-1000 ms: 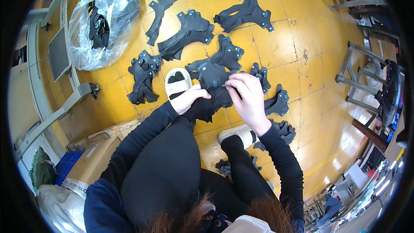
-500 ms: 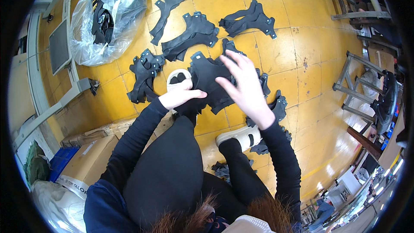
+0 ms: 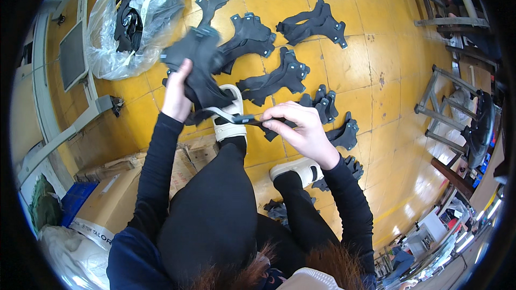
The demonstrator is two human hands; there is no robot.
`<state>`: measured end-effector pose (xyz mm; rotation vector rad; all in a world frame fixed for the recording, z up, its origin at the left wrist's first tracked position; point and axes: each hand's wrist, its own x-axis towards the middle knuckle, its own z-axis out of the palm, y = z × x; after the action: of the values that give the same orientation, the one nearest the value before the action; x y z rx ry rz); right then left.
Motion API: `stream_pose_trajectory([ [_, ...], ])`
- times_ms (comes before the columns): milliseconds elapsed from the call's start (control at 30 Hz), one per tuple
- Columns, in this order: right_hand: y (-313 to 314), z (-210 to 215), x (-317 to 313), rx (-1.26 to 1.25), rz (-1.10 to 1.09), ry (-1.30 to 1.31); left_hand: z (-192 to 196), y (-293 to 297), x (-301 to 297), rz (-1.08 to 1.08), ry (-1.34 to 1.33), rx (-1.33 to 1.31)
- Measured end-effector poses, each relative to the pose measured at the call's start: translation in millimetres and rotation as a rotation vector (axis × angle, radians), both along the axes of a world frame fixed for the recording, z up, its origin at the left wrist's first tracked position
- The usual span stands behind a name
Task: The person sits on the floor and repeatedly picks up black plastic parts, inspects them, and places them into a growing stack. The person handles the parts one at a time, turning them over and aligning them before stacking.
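Lifted off the floor, a bundle of black fabric cut pieces (image 3: 196, 59) is gripped by my left hand (image 3: 178, 94), the thumb pressed on its side. Motion blurs the bundle's far end. My right hand (image 3: 302, 130) pinches one end of a black fabric piece (image 3: 246, 120) between thumb and fingers. That piece stretches leftward to the bundle's lower end; whether it is joined to the bundle I cannot tell. Just beyond my hands lies a pile of similar black pieces (image 3: 274, 77) with small pale tags on their ends.
More black piles (image 3: 314, 23) lie in rows on the yellow tiled floor (image 3: 398, 107). A clear plastic bag (image 3: 161, 0) with black pieces inside stands at far left, beside a grey metal frame (image 3: 83, 121). Cardboard boxes (image 3: 115, 196) sit near left; stools (image 3: 446, 104) stand right.
My left hand has moved left and away, carrying the bundle off the middle pile. The right hand, spread before, has come nearer and closed on a fabric end.
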<state>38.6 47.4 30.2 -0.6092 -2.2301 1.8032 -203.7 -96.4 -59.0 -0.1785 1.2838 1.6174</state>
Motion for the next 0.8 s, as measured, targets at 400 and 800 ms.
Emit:
stream_pose_trajectory([
  [400,5,-27,-58,-0.310,0.027,-0.020,56,-49,-124,0.540,0.365,0.057],
  [800,67,-155,-14,0.026,-0.418,-0.421,22,-16,-61,0.290,0.127,0.053],
])
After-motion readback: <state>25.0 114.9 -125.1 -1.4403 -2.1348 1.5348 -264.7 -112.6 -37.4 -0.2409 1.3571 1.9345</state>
